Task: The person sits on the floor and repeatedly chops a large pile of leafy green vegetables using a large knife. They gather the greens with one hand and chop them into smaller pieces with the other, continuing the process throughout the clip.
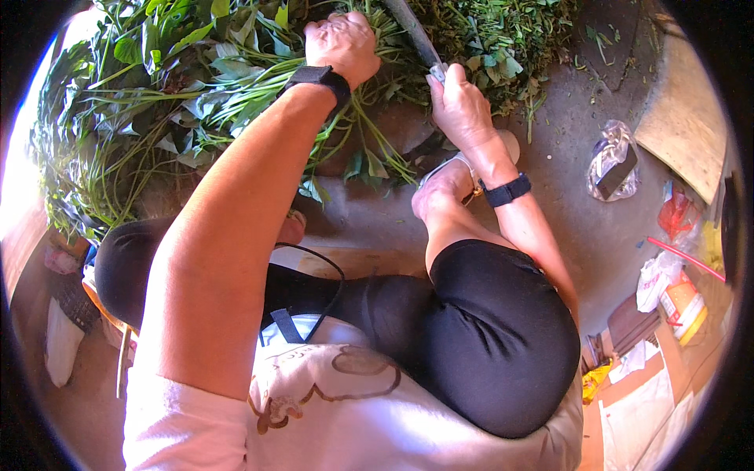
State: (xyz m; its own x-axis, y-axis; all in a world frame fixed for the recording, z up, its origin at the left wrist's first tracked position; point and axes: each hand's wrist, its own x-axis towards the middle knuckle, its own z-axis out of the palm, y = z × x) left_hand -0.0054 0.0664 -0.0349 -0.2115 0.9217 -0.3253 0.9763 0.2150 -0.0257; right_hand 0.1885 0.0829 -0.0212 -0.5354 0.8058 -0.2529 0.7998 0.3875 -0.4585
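Note:
My left hand (343, 48) is closed around a bunch of long green leafy stems (253, 97), knuckles up, at the top middle of the head view. To its right my right hand (462, 109) grips the handle of a knife, with the thumb along it. The knife's long metal blade (412, 29) points up and left, beside the stems' cut-looking ends. A large heap of leafy vines (118, 118) fills the upper left. Chopped greens (512, 35) lie in a pile beyond the blade. The lower side of the held bunch is partly hidden by my wrist.
My bent legs and sandalled foot (450, 176) are close below my right hand. On the concrete floor at right lie a clear plastic bag (614, 162) with a dark object, a wooden board (686, 118), a red stick (686, 259), a plastic tub (683, 306) and flattened cardboard (639, 412).

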